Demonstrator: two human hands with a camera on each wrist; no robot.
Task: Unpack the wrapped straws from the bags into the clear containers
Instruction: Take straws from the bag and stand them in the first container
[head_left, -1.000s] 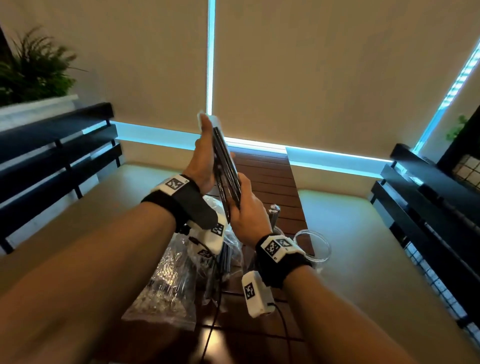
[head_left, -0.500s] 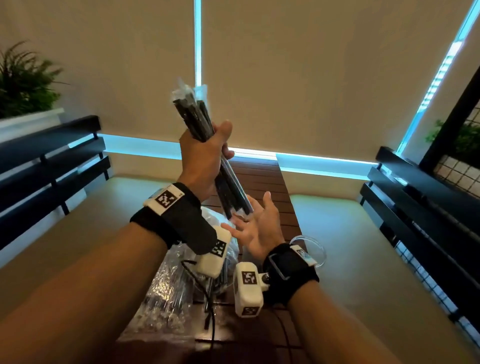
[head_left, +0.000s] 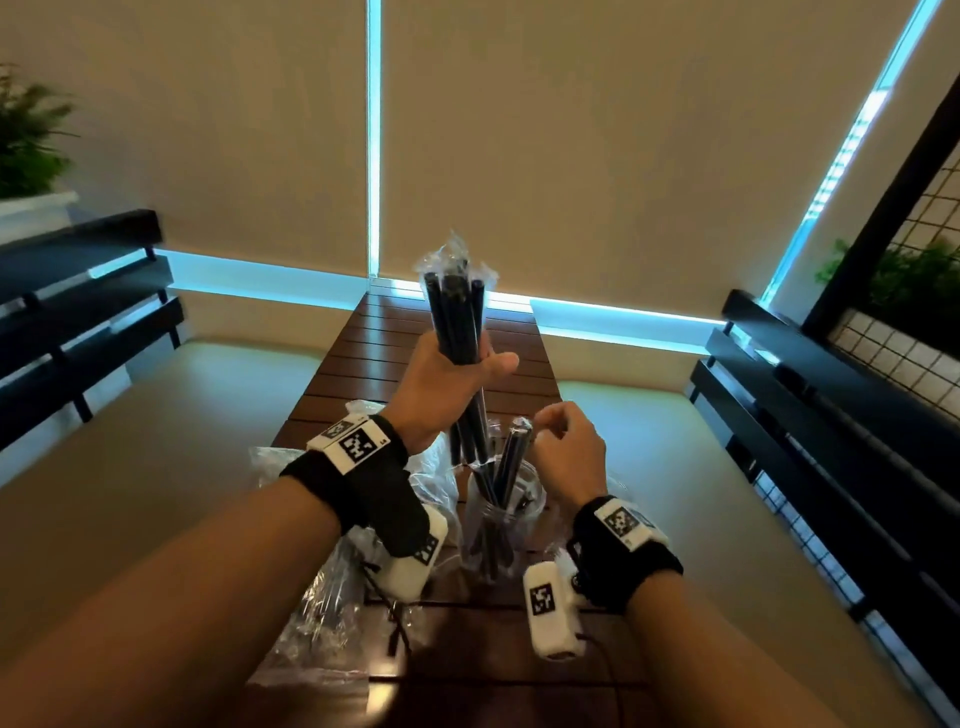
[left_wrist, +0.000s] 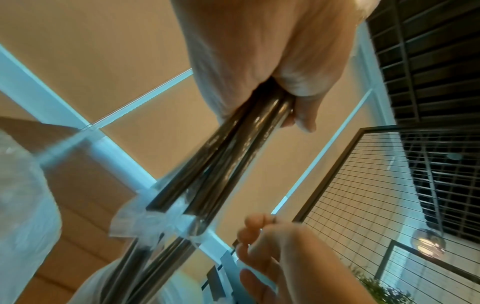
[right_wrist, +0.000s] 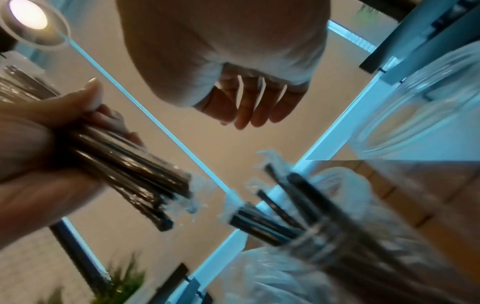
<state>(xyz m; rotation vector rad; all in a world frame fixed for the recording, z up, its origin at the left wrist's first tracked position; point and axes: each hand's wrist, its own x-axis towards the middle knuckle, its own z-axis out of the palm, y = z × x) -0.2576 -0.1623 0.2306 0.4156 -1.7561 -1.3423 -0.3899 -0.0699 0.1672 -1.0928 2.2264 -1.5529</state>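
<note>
Left hand (head_left: 447, 384): fingers wrapped round straw bundle (head_left: 457, 322), upright above jar (head_left: 501, 519) at bench (head_left: 415, 353) centre. Right hand (head_left: 569, 452): fingers loosely curled, holding nothing, beside jar's straws (head_left: 511, 457). Bags (head_left: 322, 613) lie bench-left.

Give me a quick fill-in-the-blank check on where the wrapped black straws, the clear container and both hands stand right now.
1. The bundle of wrapped black straws is gripped by the ____ hand.
2. The straws already unpacked stand in the clear round ____ on the slatted wooden table.
3. The right hand hovers just above that container with its fingers ____.
4. The crumpled clear plastic bag lies under the ____ forearm.

Missing words: left; container; curled; left
</note>
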